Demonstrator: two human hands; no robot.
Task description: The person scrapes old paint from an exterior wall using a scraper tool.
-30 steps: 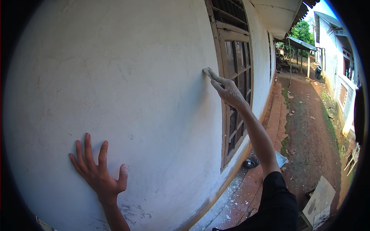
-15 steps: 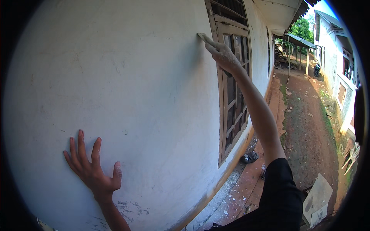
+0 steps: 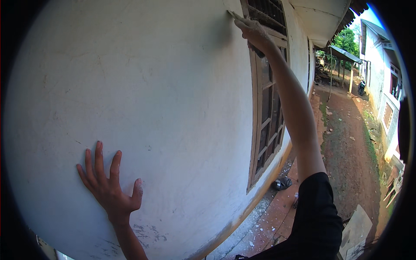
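Against the white wall (image 3: 182,108) my left hand (image 3: 108,186) lies flat, its fingers spread and holding nothing. High up, beside the upper part of the brown wooden window frame (image 3: 256,95), my right hand (image 3: 255,37) is closed around a scraper (image 3: 233,14). Its thin blade edge meets the wall, and a bit of dark handle sticks out below the hand. Most of the tool is hidden by my fingers. Pale dust coats the right hand and the left thumb.
White flakes (image 3: 260,227) litter the tiled ledge (image 3: 277,214) at the wall's foot, where a black plastic bag (image 3: 282,183) lies. A pale board (image 3: 355,229) leans at lower right. A dirt path (image 3: 349,151) runs off toward a shelter (image 3: 342,54).
My right hand has moved upward along the wall with the scraper, beside the window's top. The left hand stays flat on the wall. The whole view has shifted slightly.
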